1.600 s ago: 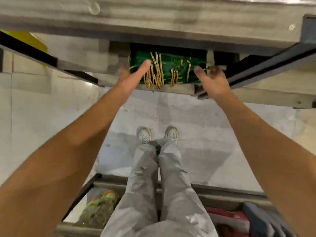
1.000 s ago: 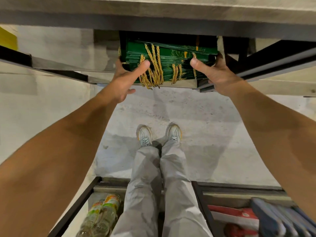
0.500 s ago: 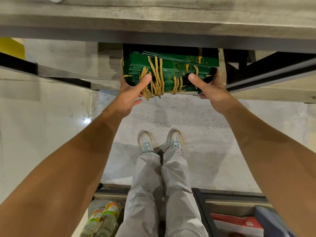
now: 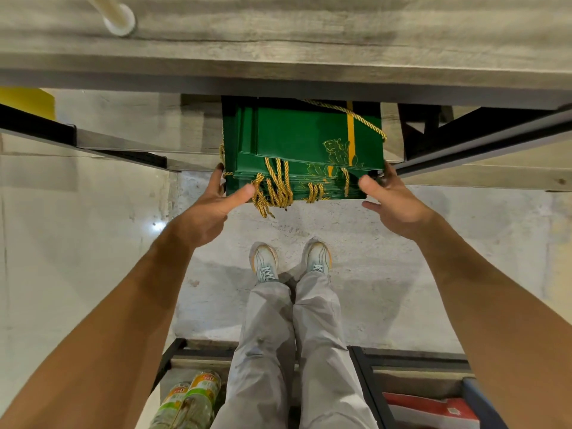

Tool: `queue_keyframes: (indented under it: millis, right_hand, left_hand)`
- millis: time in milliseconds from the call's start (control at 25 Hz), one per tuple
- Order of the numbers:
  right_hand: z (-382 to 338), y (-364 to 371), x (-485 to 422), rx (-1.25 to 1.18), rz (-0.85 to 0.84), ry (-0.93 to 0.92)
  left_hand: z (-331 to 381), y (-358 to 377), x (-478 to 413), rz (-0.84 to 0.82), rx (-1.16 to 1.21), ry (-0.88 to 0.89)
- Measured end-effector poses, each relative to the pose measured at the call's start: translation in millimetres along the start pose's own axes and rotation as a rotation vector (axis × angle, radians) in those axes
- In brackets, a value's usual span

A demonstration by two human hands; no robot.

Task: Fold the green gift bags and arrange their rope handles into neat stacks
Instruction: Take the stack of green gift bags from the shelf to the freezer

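A stack of flat green bags (image 4: 297, 140) is held between both hands, far from the person and just under the near edge of the wooden surface (image 4: 309, 41). The stack's far end is hidden beneath that surface, and its near edge juts out over the concrete floor (image 4: 309, 224). Whether the stack rests on the shelf (image 4: 130, 140) below the surface cannot be told.

The left hand (image 4: 213, 209) clamps the stack's near left corner, thumb along the near edge and fingers up the left side. The right hand (image 4: 390, 205) clamps the near right corner in the same way, with its fingers partly hidden behind the stack.

Gold rope handles (image 4: 277, 187) hang in a loose bunch over the near edge, just beside the left thumb, and one more loops across the top bag at the far right.

Two pale shoes (image 4: 264, 263) stand on the floor. Bottles (image 4: 192, 397) lie at the near left.
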State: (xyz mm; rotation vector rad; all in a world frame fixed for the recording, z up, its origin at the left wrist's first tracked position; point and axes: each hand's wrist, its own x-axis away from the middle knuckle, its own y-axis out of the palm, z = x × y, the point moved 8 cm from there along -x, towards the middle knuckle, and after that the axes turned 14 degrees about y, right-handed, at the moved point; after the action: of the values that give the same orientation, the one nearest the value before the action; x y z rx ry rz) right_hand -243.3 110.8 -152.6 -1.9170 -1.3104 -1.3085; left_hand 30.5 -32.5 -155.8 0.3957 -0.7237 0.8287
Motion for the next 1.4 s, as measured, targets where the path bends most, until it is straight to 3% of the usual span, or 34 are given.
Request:
queue_keyframes:
  millis: [120,240,360,600,840,1000,1160,1280,1400]
  right_hand:
    - [-17.2,-6.3,6.8,-0.066,-0.037,0.006]
    - [-39.0,-11.0,-2.9,-0.016,0.055,0.024]
    - [-50.8,-4.9,-22.1,-0.023,0.098,0.064]
    - [-50.0,-8.7,-52.5,-0.028,0.212,0.152]
    - [-40.6,-15.3,-62.1,0.049,0.321,0.138]
    - [-32.4,-9.5,-56.1,0.065,0.295,0.126]
    - [-9.7,-4.0,-49.6,0.028,0.241,0.061]
    - [-5.0,-4.1,-48.7,-0.039,0.235,0.021]
    - [-6.5,-1.5,-47.5,-0.046,0.212,-0.011]
  left_hand:
    - [26.6,-11.1,3.8,0.025,-0.126,0.019]
    - [66.3,-2.8,-9.5,0.113,0.01,0.085]
    - [92.0,27.0,-27.1,0.011,-0.008,-0.002]
    - [78.6,33.7,-45.2,0.139,-0.044,-0.045]
    - [47.3,19.7,-65.5,0.061,0.15,-0.103]
    - [36.0,7.6,-61.0,0.156,0.11,-0.096]
    - [30.4,20.4,-24.7,0.019,0.084,-0.177]
    - [57.6,19.9,-23.9,0.028,-0.109,-0.097]
    - [90.7,32.5,-37.7,0.056,-0.05,-0.024]
